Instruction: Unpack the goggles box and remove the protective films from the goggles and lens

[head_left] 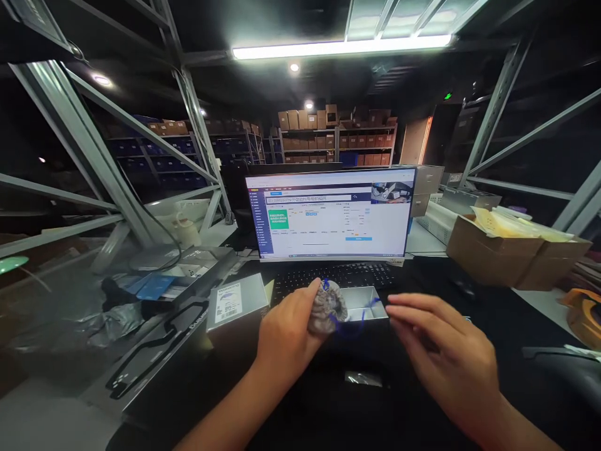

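Observation:
My left hand (pixel 286 326) is wrapped round a grey fabric drawstring pouch (pixel 327 307), whose gathered mouth faces right. A thin blue cord (pixel 354 332) loops out from the pouch towards my right hand (pixel 446 351). The fingers of that hand are stretched out, with the cord's blurred end just short of the fingertips. Behind the pouch sits an open box with a silvery inside (pixel 369 304), partly hidden by the pouch. What the pouch contains is hidden. To the left stands a silver-grey box (pixel 237 304) with a white label on top.
A keyboard (pixel 350 274) and a lit monitor (pixel 328 216) stand behind the boxes, with a mouse (pixel 462 288) to the right. Cardboard boxes (pixel 498 250) are further right. A small shiny clear piece (pixel 364 378) lies in front. Plastic bags (pixel 107 329) lie left.

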Available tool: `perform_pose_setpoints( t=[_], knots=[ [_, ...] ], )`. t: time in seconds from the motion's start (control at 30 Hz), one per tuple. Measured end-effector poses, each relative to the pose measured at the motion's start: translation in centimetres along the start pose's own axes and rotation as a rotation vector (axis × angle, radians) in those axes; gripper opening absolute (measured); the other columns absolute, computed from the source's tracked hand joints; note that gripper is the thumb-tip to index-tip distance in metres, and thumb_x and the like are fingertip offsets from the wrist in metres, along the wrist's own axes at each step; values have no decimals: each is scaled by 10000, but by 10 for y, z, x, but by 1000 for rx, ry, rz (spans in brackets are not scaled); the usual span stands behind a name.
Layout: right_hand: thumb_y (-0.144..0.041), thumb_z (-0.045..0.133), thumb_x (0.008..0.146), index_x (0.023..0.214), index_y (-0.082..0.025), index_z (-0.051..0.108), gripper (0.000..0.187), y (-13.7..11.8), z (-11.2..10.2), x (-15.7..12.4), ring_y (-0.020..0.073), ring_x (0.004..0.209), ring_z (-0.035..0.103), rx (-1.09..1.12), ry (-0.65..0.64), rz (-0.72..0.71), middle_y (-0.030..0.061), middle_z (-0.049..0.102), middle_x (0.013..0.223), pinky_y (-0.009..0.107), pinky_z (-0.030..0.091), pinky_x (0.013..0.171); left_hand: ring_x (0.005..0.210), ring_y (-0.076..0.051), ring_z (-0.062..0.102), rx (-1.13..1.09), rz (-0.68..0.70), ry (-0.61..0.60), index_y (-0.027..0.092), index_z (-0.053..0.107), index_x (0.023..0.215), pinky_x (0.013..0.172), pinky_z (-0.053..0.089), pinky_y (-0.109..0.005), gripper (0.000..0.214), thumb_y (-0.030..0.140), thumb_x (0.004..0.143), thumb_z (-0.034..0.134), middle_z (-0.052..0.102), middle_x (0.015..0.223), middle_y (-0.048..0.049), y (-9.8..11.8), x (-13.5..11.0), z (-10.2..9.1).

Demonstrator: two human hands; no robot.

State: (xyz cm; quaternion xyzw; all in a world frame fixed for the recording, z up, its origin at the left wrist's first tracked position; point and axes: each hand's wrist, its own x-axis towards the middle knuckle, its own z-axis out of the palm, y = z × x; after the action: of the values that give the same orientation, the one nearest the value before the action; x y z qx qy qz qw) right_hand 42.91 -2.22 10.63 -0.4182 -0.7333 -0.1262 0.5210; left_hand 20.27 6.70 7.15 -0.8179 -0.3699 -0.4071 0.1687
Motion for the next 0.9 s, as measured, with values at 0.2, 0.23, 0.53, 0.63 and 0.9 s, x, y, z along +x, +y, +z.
perform_pose_setpoints(
  t=[0.2, 0.23, 0.53, 0.63, 0.9],
  knots=[
    [-72, 586, 907, 1197, -232, 651, 337, 19, 26, 0, 184, 1087, 663, 144, -311, -75, 125, 568, 1351, 303, 603, 870, 1024, -258, 694, -145, 84, -42, 163, 361, 1433, 818, 596, -361, 608, 246, 875, 585, 672, 1205, -139, 9, -4, 2],
    [-59, 577, 908, 1174, -222, 654, 321, 21, 31, -1, 190, 1109, 659, 149, -295, -110, 130, 574, 1351, 310, 599, 886, 1036, -258, 689, -161, 101, -39, 187, 357, 1433, 810, 599, -358, 612, 244, 871, 594, 637, 1260, -150, 11, -5, 3],
    [-57, 534, 870, 866, -183, 631, 159, 34, 39, -4, 203, 906, 706, -70, -117, -216, 123, 704, 1066, 308, 605, 732, 965, -259, 686, -91, 208, -82, 216, 561, 983, 730, 612, -362, 170, 212, 826, 625, 544, 1290, -136, 12, -2, -4],
    [-99, 567, 856, 779, -179, 630, 128, 34, 28, 2, 226, 802, 691, -271, -238, -220, 118, 710, 970, 331, 581, 631, 886, -241, 694, -52, 108, -113, 215, 518, 882, 672, 606, -348, 167, 202, 793, 659, 566, 1232, -105, 3, -1, -7],
    [-279, 649, 930, 1149, -242, 721, 234, 34, 13, 8, 207, 1050, 712, 41, -483, 14, 68, 699, 1253, 323, 596, 903, 1150, -254, 590, -240, 97, -116, 207, 475, 976, 873, 568, -392, 255, 4, 823, 454, 499, 1307, -134, 1, 1, -1]
  ],
)
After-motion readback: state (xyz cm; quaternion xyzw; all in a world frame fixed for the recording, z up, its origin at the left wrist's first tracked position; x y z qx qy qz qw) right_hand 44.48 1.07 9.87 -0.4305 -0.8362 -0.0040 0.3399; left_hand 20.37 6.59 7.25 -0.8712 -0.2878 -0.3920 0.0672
